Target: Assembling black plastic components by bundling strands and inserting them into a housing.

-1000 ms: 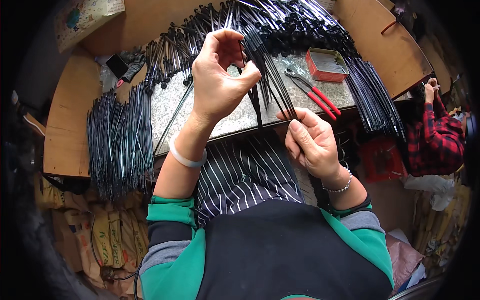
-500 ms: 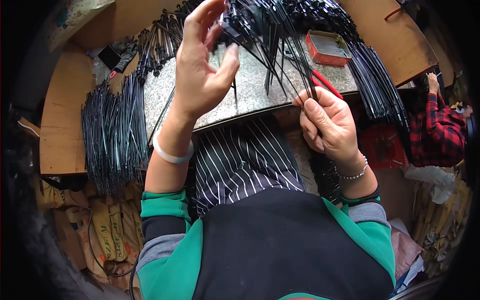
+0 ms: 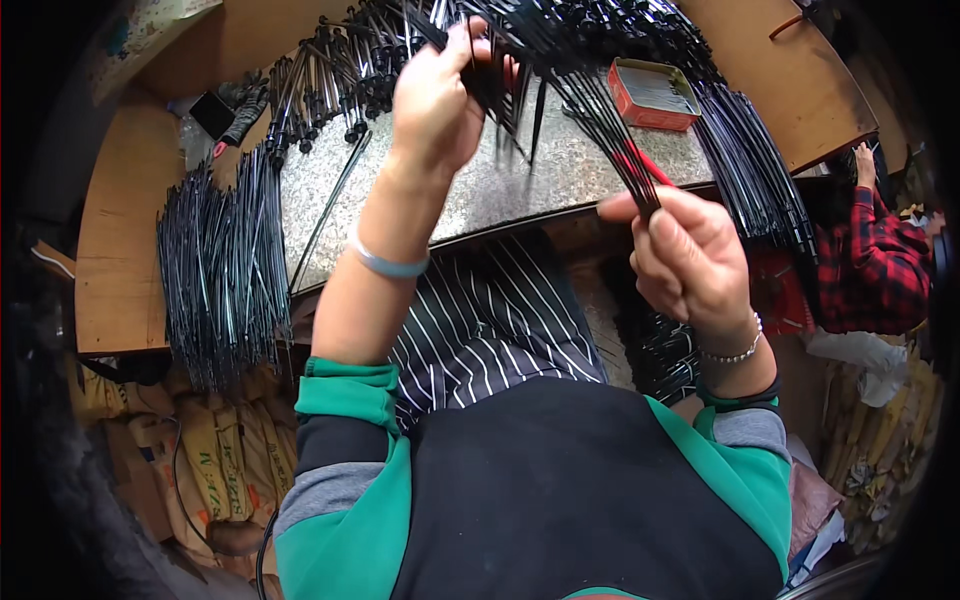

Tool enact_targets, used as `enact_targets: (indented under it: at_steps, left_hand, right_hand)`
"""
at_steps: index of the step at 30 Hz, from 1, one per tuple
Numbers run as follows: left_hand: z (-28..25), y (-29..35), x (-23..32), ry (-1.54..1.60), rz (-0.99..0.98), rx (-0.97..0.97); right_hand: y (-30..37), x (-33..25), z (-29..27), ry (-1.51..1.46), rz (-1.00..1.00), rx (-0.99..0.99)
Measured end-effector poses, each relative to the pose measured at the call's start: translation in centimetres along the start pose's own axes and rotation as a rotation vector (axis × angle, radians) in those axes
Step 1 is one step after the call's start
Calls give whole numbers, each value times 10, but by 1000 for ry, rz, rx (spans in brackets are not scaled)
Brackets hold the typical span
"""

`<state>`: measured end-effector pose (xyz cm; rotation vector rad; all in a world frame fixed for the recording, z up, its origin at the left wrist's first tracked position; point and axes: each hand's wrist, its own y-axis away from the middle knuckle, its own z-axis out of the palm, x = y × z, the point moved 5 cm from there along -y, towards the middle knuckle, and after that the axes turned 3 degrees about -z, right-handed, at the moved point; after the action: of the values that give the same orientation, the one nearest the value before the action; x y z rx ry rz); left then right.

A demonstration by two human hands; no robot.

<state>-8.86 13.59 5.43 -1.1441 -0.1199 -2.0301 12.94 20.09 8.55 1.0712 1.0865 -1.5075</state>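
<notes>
My right hand (image 3: 692,255) is closed on the lower ends of a fanned bundle of thin black rods (image 3: 612,135), which look like umbrella ribs. The rods rise up and leftward from it over the grey speckled worktop (image 3: 350,215). Higher and to the left, the fingers of my left hand (image 3: 435,110) are curled around more black ribs (image 3: 495,95) that hang at a slant, partly blurred. Where the two groups meet at the top is hard to make out. Just behind the right hand's bundle lies a red-handled tool (image 3: 655,168), partly covered.
Black rods with capped ends (image 3: 325,80) line the worktop's back. Thick bundles of ribs hang over the left edge (image 3: 225,265) and right edge (image 3: 755,170). A red open box (image 3: 652,97) stands back right. Another person in a checked sleeve (image 3: 870,250) sits at far right.
My left hand went from spread fingers to curled around ribs, moving slightly right. My right hand shifted a little right and down with its bundle, which now fans more clearly.
</notes>
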Motion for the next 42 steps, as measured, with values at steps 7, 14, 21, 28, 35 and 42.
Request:
enact_targets:
  at_steps: [7, 14, 21, 28, 35, 42]
  left_hand:
    - [-8, 14, -1, -616, 88, -219]
    - [-29, 45, -37, -1042, 97, -256]
    - [-21, 45, -30, -1305, 248, -306]
    - [-20, 54, -32, -1196, 335, -235]
    - [-29, 65, -31, -1176, 469, -144]
    - [6, 63, -38, -1046, 454, -497]
  right_hand:
    - [2, 152, -49, 525, -219, 43]
    - [-16, 216, -68, 1303, 220, -149]
    - [-76, 84, -60, 981, -51, -43]
    - [-126, 125, -48, 1013, -458, -149]
    - [-133, 136, -43, 948, -353, -225]
    - [-136, 140, -52, 1034, -219, -254]
